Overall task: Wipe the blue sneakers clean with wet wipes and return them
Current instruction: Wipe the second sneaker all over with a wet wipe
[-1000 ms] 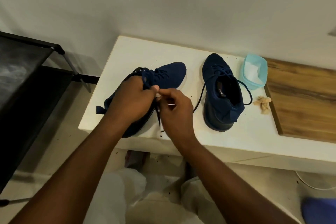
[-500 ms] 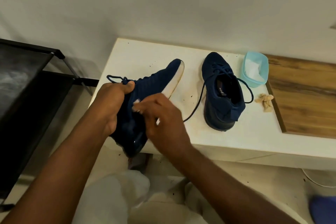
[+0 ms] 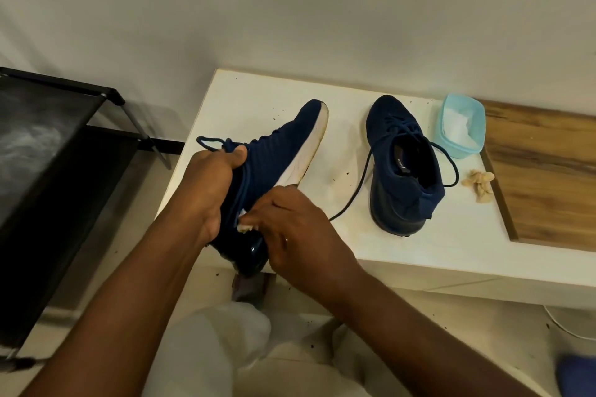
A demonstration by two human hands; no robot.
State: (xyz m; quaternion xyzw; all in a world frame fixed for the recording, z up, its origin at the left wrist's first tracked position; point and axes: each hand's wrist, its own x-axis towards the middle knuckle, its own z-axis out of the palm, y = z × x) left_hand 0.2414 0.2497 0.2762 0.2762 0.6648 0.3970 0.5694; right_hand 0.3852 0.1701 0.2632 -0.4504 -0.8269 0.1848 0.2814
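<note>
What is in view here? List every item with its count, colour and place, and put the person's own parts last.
held sneaker: 1, navy with a soiled white sole, tilted on its side over the bench's front left edge
standing sneaker: 1, navy, upright on the bench, laces loose
wipe: 1, white, pressed to the held sneaker near its heel
wipe tub: 1, light blue, open, white wipes inside, right of the standing sneaker
used wipe: 1, tan, crumpled by the wooden panel
bench: 1, white, against the wall
wooden panel: 1, brown, on the bench's right part
rack: 1, black, at left
left hand: 1, gripping the held sneaker
right hand: 1, fingers pinching the wipe
</note>
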